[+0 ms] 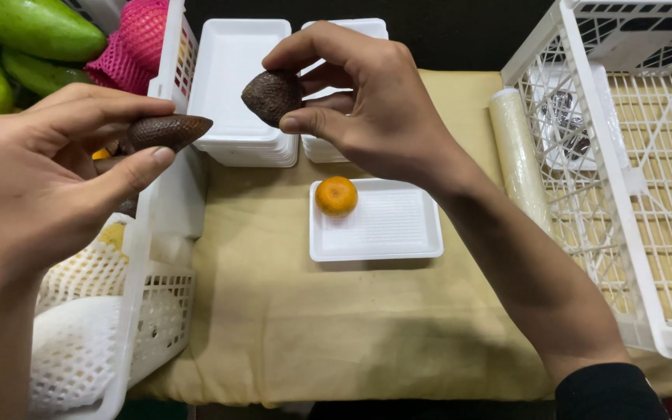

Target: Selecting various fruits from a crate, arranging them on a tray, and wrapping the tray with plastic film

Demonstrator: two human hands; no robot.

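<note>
My left hand [48, 171] holds a brown scaly snake fruit [166, 131] between thumb and fingers, above the edge of the left crate. In my right hand [367, 101], a second, rounder brown snake fruit [272, 96] is pinched at the fingertips, above the stacked trays. Below both hands a white foam tray [398, 229] lies on the tan cloth, with a small orange [337, 195] in its left corner.
Two stacks of white foam trays [235, 54] stand at the back. A white plastic crate [157, 311] on the left holds green mangoes [33, 27], pink and white foam nets. A roll of cling film [516, 155] lies beside a white crate [647, 194] on the right.
</note>
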